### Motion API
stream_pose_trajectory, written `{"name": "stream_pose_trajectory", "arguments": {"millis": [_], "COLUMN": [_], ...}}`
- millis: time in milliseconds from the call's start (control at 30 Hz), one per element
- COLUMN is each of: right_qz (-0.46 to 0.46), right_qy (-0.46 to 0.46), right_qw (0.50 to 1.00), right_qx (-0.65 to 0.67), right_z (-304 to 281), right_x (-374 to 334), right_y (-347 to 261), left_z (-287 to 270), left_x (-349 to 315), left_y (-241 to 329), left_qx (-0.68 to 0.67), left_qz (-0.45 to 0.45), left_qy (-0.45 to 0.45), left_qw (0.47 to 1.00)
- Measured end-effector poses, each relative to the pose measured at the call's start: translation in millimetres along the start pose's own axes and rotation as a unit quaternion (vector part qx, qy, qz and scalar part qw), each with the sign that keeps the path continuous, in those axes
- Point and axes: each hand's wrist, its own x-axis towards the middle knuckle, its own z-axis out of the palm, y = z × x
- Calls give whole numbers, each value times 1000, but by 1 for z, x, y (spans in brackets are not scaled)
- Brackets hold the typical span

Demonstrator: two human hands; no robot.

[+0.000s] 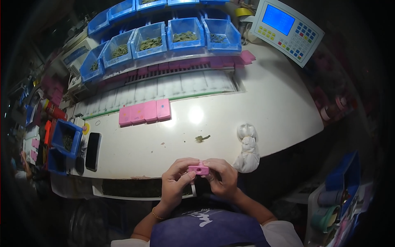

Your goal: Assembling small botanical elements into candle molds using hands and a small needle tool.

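Close to the bench's front edge, a small pink rubber mould (199,169) is held between my two hands, with a dark round hole in the side turned toward me. My left hand (177,176) grips its left end, thumb on the near face and fingers over the top. On the other end my right hand (222,177) is closed, its thumb partly hidden below the mould. A little green branched piece (202,138) lies on the white bench beyond my hands. To their right rests a knotted white cloth pouch (248,148).
Several pink blocks (145,111) stand in a row farther back. Blue bins (186,44) with small green pieces line the rear shelf. A keypad unit with a blue screen (288,31) is at back right. On the left are a black phone (94,151) and blue trays (76,128).
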Motion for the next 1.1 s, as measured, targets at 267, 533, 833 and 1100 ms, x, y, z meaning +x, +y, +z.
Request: {"name": "stream_pose_trajectory", "arguments": {"millis": [267, 533, 833, 1100], "right_qz": [-16, 108, 317, 20], "right_qy": [5, 1, -43, -49], "right_qw": [1000, 988, 899, 972], "right_qx": [-13, 108, 299, -229], "right_z": [1, 3, 33, 10], "right_x": [-3, -10, -3, 45], "right_y": [0, 3, 2, 41], "left_z": [3, 1, -18, -53], "left_x": [6, 5, -7, 7], "left_y": [-2, -3, 4, 13], "left_qx": [-89, -98, 420, 538], "left_qz": [-45, -54, 140, 108], "left_qy": [38, 56, 37, 218], "left_qw": [994, 992, 896, 807]}}
